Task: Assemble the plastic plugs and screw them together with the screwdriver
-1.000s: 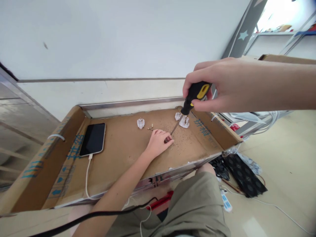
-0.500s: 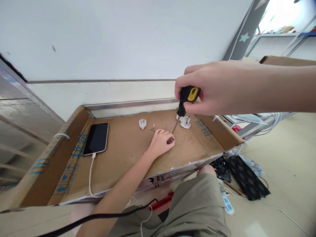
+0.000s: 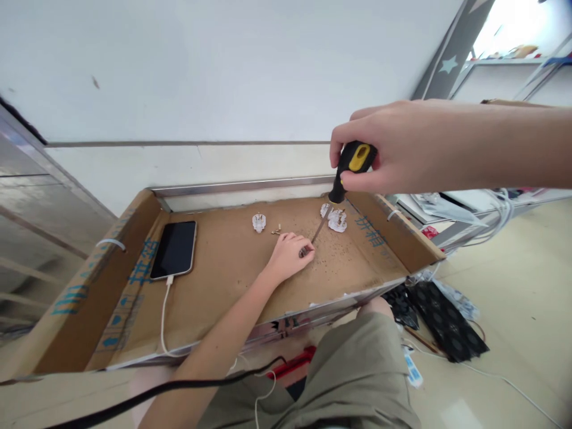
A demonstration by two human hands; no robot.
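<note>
My right hand is wrapped round the black and yellow handle of a screwdriver, whose shaft slants down and left. The shaft's tip ends beside my left hand, close to its fingertips. Those fingers are curled on a small dark, shiny piece, too hidden to name. Behind the shaft, clear plastic plug parts with metal pins lie on the cardboard. Another clear plug part sits further left, and small brass pieces lie just beyond my left hand.
A phone with a white cable lies at the left in the cardboard tray, which has raised side walls. Dark specks dot the cardboard. A black cable crosses near my left forearm. Black packaging lies on the floor at right.
My right hand and the screwdriver handle have shifted right and slightly up, with the shaft leaning more. My left hand has moved slightly left, its fingers still curled.
</note>
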